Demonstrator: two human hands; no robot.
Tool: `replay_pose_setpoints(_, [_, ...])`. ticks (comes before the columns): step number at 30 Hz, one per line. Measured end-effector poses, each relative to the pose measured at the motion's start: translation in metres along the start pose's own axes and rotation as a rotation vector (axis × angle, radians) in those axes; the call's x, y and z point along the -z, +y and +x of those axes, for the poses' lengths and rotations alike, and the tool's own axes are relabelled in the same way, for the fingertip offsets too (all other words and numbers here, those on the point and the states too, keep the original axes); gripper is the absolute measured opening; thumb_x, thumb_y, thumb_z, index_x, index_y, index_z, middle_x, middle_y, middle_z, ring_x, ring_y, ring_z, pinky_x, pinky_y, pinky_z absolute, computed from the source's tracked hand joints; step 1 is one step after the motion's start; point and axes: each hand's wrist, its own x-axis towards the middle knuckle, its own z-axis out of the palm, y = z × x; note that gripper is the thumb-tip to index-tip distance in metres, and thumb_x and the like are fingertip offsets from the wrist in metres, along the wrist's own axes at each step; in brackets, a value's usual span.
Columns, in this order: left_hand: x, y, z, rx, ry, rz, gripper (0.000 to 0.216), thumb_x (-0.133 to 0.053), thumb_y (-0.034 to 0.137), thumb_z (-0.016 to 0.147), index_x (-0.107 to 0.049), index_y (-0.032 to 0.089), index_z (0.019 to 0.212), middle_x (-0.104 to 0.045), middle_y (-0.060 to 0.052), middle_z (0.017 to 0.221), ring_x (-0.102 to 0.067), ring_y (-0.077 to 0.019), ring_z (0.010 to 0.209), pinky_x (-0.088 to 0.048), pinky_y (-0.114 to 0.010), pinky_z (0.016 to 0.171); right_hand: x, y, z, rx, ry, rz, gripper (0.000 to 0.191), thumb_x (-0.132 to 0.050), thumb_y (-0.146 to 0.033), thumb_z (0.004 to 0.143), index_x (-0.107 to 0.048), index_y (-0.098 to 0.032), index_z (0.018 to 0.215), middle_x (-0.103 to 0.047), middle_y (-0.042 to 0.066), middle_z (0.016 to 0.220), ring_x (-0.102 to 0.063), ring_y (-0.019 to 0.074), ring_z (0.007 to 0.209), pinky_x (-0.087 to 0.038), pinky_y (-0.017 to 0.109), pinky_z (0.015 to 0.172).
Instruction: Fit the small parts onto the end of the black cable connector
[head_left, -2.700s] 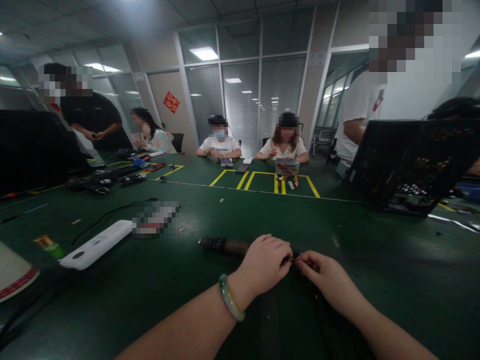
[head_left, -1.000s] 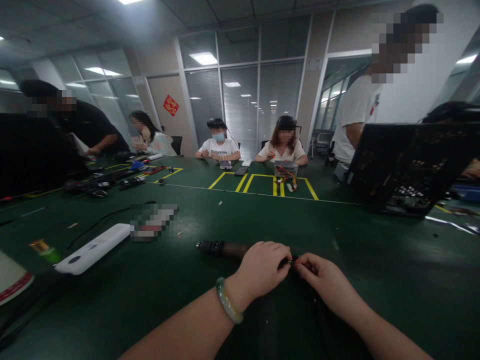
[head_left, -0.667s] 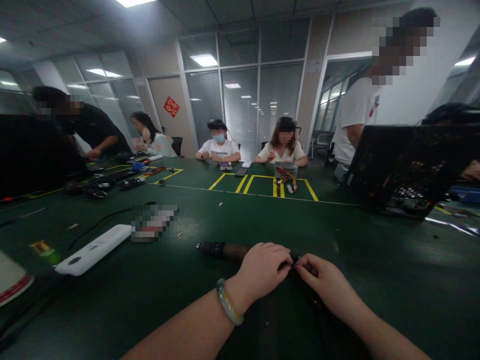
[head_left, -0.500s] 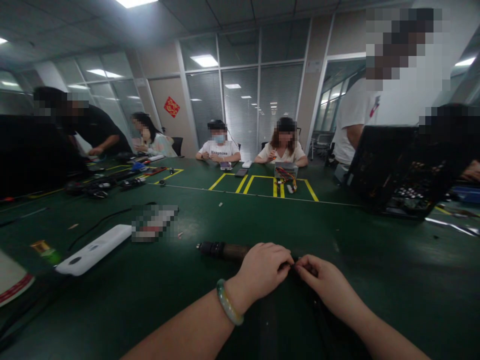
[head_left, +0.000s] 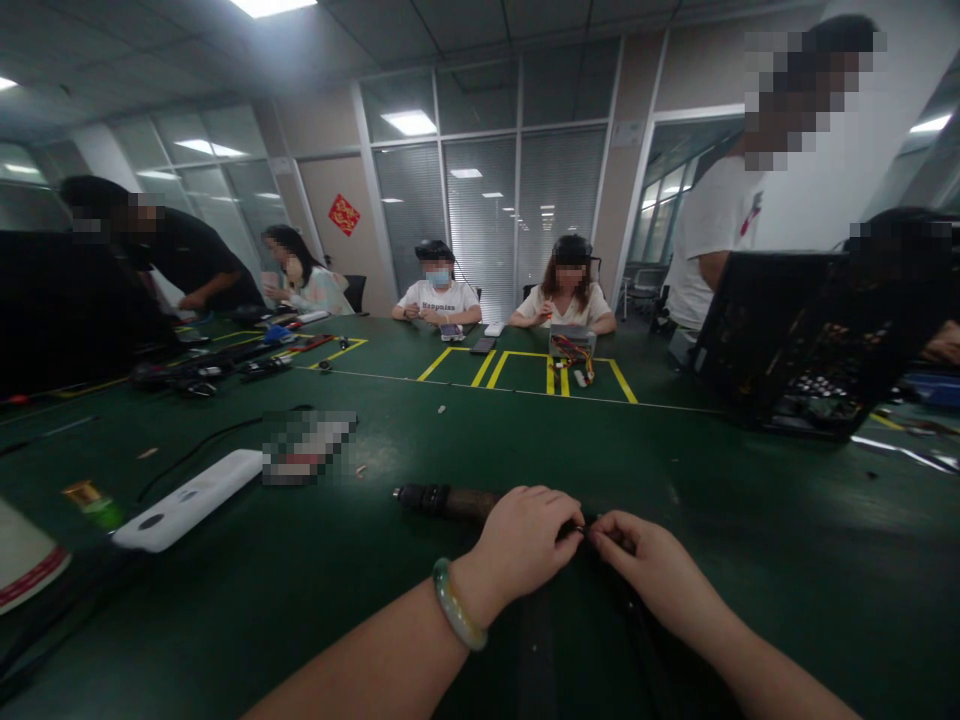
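A dark rod-like object (head_left: 466, 503), brownish along its body, lies across the green table with a black ringed collar and a small metal tip at its left end. My left hand (head_left: 529, 535), with a jade-coloured bangle on the wrist, rests over its right part, thumb and fingers pinched together. Just to the right, my right hand (head_left: 651, 560) also has its fingertips pinched, almost meeting the left ones. Something small and dark sits between the two sets of fingertips, too hidden to name. Dark strap-like shapes run down the table below the hands.
On the left lie a white power strip (head_left: 199, 495), a blurred-out flat item (head_left: 311, 447), a green-and-gold small object (head_left: 91, 503) and a pale cup-like container (head_left: 26, 550). A black computer case (head_left: 772, 340) stands at right. Several people are around the table; wired parts (head_left: 574, 350) lie opposite.
My left fingertips have shifted very slightly at the pinch. The standing person at right has moved a little to the right.
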Motion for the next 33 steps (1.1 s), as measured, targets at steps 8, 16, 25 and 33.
replay_pose_setpoints(8, [-0.0006, -0.0026, 0.0003, -0.001, -0.001, -0.024, 0.008, -0.063, 0.023, 0.086, -0.063, 0.022, 0.094, -0.066, 0.001, 0.104, -0.059, -0.0184, 0.099, -0.044, -0.036, 0.091, -0.0001, 0.0007, -0.0001, -0.001, -0.008, 0.001, 0.021, -0.051, -0.037, 0.091, -0.067, -0.024, 0.091, -0.070, -0.001, 0.081, -0.063, 0.0173, 0.072, -0.041, 0.023, 0.059])
replay_pose_setpoints(16, [-0.0001, -0.0012, -0.0004, 0.008, 0.016, -0.033, 0.015, -0.062, 0.025, 0.085, -0.061, 0.022, 0.099, -0.065, -0.001, 0.112, -0.059, -0.0204, 0.101, -0.044, -0.038, 0.091, -0.0014, 0.0009, 0.0013, 0.020, 0.016, 0.001, 0.021, -0.052, -0.036, 0.090, -0.067, -0.022, 0.086, -0.068, -0.001, 0.077, -0.062, 0.0177, 0.072, -0.041, 0.024, 0.060])
replay_pose_setpoints(25, [-0.0009, -0.0026, 0.0003, -0.005, 0.012, -0.055, 0.008, -0.060, 0.022, 0.086, -0.061, 0.022, 0.094, -0.065, 0.000, 0.114, -0.058, -0.0194, 0.103, -0.043, -0.038, 0.092, 0.0001, 0.0036, 0.0006, -0.008, -0.013, -0.016, 0.020, -0.051, -0.037, 0.091, -0.067, -0.024, 0.090, -0.069, -0.002, 0.080, -0.063, 0.0175, 0.071, -0.041, 0.024, 0.059])
replay_pose_setpoints(33, [0.0022, 0.0007, -0.0004, 0.002, -0.003, 0.005, 0.015, -0.059, 0.023, 0.087, -0.060, 0.021, 0.102, -0.063, -0.002, 0.117, -0.059, -0.0198, 0.104, -0.044, -0.037, 0.091, -0.0013, 0.0033, 0.0015, 0.016, 0.008, -0.022, 0.022, -0.051, -0.037, 0.091, -0.067, -0.023, 0.088, -0.069, -0.001, 0.077, -0.062, 0.0175, 0.070, -0.040, 0.024, 0.059])
